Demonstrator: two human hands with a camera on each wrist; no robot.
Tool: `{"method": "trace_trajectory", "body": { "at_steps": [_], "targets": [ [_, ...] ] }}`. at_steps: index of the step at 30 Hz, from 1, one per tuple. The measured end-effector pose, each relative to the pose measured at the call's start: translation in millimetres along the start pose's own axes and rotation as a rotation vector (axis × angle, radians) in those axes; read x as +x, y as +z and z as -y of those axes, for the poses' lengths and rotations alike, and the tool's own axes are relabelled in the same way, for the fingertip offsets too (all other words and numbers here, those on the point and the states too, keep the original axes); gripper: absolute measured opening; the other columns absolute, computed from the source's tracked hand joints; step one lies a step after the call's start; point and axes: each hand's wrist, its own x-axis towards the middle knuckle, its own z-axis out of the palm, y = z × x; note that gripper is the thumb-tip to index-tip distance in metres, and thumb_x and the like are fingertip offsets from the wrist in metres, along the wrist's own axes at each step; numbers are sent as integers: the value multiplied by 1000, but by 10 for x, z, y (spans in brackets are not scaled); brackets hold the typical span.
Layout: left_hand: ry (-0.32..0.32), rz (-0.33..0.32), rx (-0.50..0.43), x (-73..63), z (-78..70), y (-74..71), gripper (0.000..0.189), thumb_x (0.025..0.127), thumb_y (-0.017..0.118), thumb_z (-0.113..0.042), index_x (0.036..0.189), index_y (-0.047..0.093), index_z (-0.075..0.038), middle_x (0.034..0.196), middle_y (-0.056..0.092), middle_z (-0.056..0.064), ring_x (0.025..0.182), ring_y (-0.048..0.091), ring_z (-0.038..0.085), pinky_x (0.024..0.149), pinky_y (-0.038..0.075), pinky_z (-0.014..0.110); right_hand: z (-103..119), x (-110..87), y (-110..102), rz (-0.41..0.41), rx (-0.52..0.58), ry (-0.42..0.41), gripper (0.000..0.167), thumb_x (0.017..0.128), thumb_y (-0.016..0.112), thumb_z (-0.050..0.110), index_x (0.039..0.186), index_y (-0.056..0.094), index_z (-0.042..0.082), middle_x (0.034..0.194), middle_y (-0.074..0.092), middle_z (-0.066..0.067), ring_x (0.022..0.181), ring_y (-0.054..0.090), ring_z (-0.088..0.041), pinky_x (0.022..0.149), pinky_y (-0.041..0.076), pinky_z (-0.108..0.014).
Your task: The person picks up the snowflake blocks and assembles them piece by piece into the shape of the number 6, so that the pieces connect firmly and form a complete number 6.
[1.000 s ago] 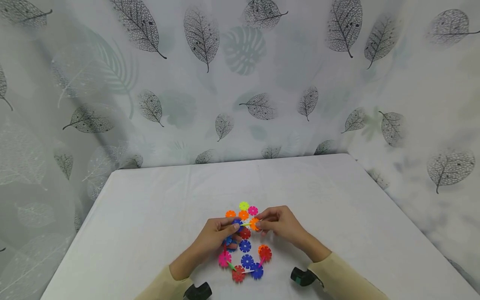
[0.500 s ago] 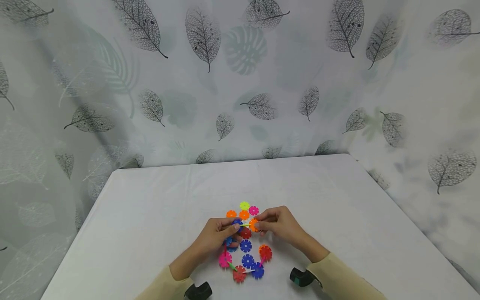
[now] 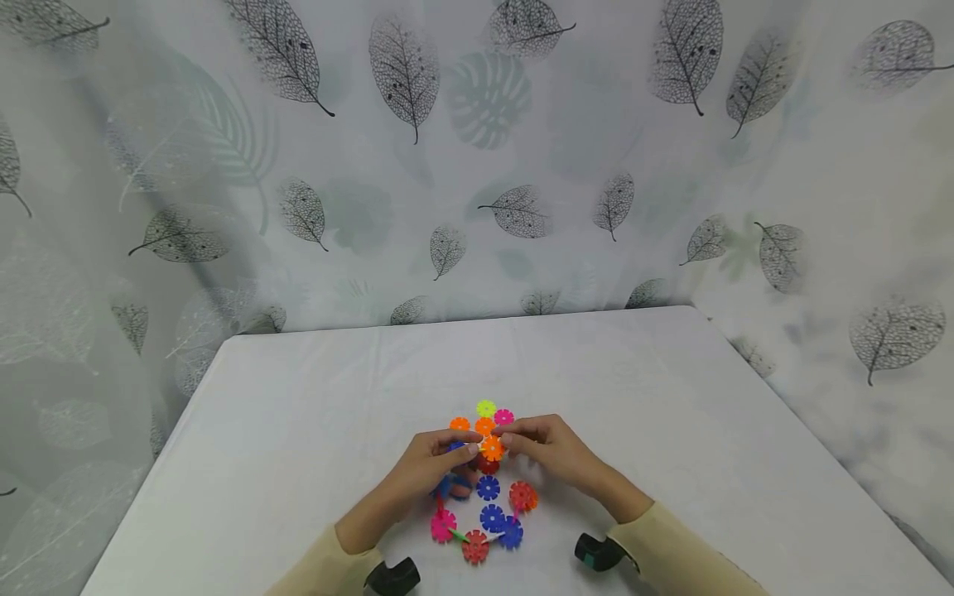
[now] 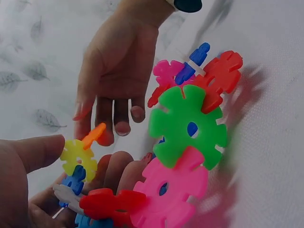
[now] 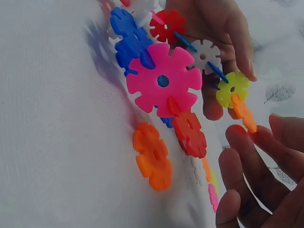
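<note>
My left hand holds a curved chain of interlocking plastic snowflake discs, its thumb and fingers around the end with the yellow disc. An orange disc is slotted edgewise into that yellow disc. My right hand is just right of the orange disc, thumb and fingers apart, fingertips close to it; whether they touch is unclear. Lower down, the chain carries a green disc, a pink disc and a red disc. My left fingers partly hide the chain's left side.
Several loose discs lie on the white table: a lime one, a pink one and an orange one behind the hands, and blue ones inside the curve. A leaf-patterned curtain hangs behind the table.
The orange disc has shifted left and turned its face upward. My right hand has followed it left and loosened its pinch. The chain's lower part has swung slightly left.
</note>
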Motion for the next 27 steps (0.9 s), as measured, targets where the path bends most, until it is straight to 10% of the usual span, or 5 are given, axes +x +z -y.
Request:
{"method": "trace_trajectory", "body": {
  "at_steps": [14, 27],
  "targets": [
    [-12, -72, 14, -46, 14, -127, 47, 103, 61, -34, 136, 60, 0, 118, 68, 14, 83, 72, 27, 67, 61, 38, -81, -85, -74, -221, -79, 116, 37, 101, 64, 21, 136, 64, 8, 123, 69, -6, 109, 62, -23, 96, 52, -44],
    [3, -113, -9, -64, -19, -227, 45, 104, 59, -29, 139, 58, -1, 118, 69, 19, 84, 70, 27, 68, 62, 39, -156, -175, -212, -215, -133, 148, 36, 95, 65, 2, 131, 67, 6, 114, 70, -5, 100, 62, -22, 88, 53, -36]
  ]
}}
